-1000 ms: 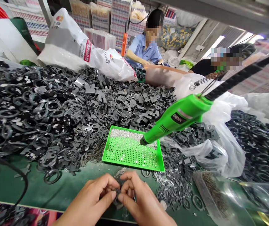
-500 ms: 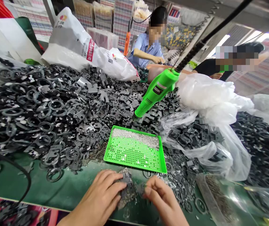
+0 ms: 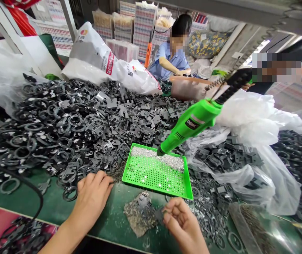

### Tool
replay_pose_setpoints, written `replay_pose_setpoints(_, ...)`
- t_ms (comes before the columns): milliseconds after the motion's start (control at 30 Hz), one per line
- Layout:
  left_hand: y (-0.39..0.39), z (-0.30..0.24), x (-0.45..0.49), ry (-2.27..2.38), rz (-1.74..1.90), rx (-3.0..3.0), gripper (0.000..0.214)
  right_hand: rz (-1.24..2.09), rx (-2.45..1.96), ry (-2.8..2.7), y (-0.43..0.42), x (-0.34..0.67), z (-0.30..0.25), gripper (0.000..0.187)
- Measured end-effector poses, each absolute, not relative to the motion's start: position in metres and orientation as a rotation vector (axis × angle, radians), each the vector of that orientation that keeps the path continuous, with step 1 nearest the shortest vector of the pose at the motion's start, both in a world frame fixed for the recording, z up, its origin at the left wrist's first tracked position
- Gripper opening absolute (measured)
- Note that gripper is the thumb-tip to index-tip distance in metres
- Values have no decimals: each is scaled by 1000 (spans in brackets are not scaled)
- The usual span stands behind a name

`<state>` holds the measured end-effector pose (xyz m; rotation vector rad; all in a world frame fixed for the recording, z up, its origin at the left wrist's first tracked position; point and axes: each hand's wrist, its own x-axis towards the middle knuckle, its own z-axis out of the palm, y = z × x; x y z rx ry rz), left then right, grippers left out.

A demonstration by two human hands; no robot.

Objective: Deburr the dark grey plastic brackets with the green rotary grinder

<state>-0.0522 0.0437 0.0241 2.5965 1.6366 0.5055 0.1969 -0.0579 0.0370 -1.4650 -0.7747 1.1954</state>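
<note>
My left hand (image 3: pixel 94 192) rests on the green worktop with its fingers bent together. Its fingertips reach the edge of a heap of tiny dark brownish pieces, perhaps screws (image 3: pixel 117 171); whatever they pinch is hidden. Between thumb and fingers of my right hand (image 3: pixel 179 222) is a small flat grey plate (image 3: pixel 159 214). That plate is beside a rough, grimy block (image 3: pixel 140 217) lying on the worktop between my hands. Beyond the block lies a green perforated tray (image 3: pixel 157 188) with small silvery pieces (image 3: pixel 172 160) along its far side. A green electric screwdriver (image 3: pixel 190 125) hangs above the tray.
Dark ring-shaped parts (image 3: pixel 29 141) and grey flat plates (image 3: pixel 140 116) are heaped behind and left. Clear plastic bags (image 3: pixel 259 169) lie to the right, near a clear box (image 3: pixel 243 225). A co-worker (image 3: pixel 170 56) sits across; another person is at the right.
My left hand has left the block and moved left to the small dark pieces. My right hand keeps the grey plate near the block. The view has shifted, and the screwdriver appears farther right and lower.
</note>
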Motion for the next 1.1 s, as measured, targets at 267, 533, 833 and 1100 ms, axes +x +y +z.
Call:
replay_pose_setpoints(267, 36, 20, -52, 1537, 392, 2574, 14, 1362, -1360, -766, -46, 161, 47, 35)
replay_pose_setpoints(533, 32, 25, -47, 1471, 793, 2442, 17, 1246, -1353, -707, -30, 135, 54, 42)
replay_pose_setpoints(833, 19, 43, -31, 1294, 868, 1974, 25, 1160, -1358, -820, -15, 123, 43, 28)
replay_pose_setpoints(1100, 23, 43, -31, 1143, 937, 2186, 11, 1167, -1524, -1148, -26, 140, 54, 17)
